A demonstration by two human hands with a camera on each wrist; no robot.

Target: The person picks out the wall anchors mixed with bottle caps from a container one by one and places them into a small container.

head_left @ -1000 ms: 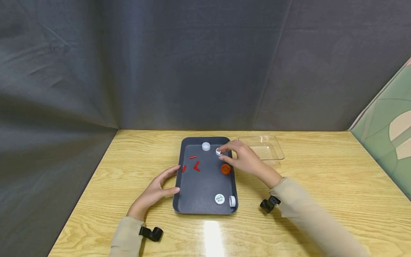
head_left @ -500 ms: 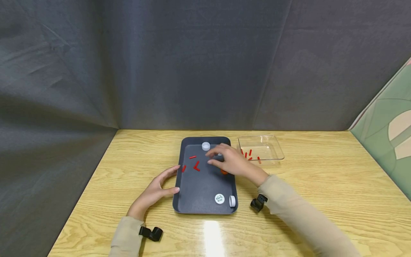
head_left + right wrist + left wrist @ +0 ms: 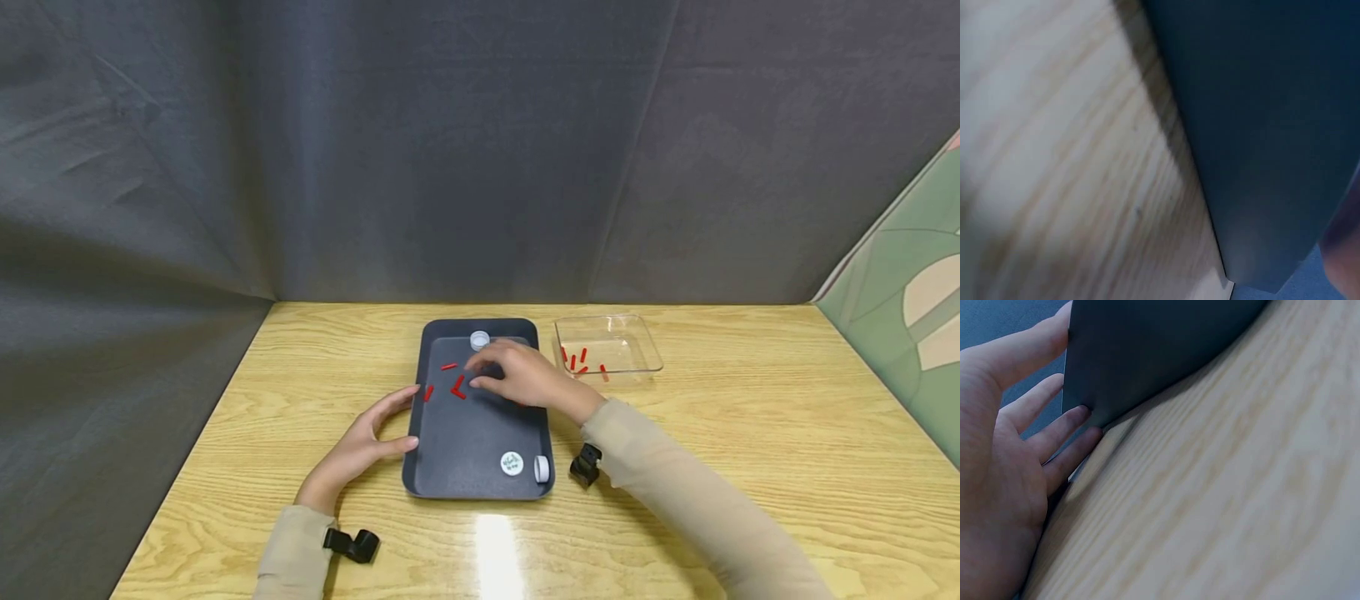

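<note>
In the head view my left hand rests with its fingertips and thumb at the left rim of a dark grey tray. The left wrist view shows its extended fingers against the tray's outer wall. My right hand hovers over the tray, thumb and fingers apart, with nothing seen between them. Left of its fingertips lie several small red capsule-like rods. A white bottle cap sits just beyond. Only a bit of the right hand shows past the tray wall in the right wrist view.
A clear box stands right of the tray, with several red rods inside. Near the tray's front right corner are a round white disc with green marks and a white cap on its side. A grey curtain hangs behind.
My right hand has moved left and slightly nearer, from beside a white cap towards the red rods. It uncovered the rods in the clear box and now hides the orange cap. My left hand stayed put.
</note>
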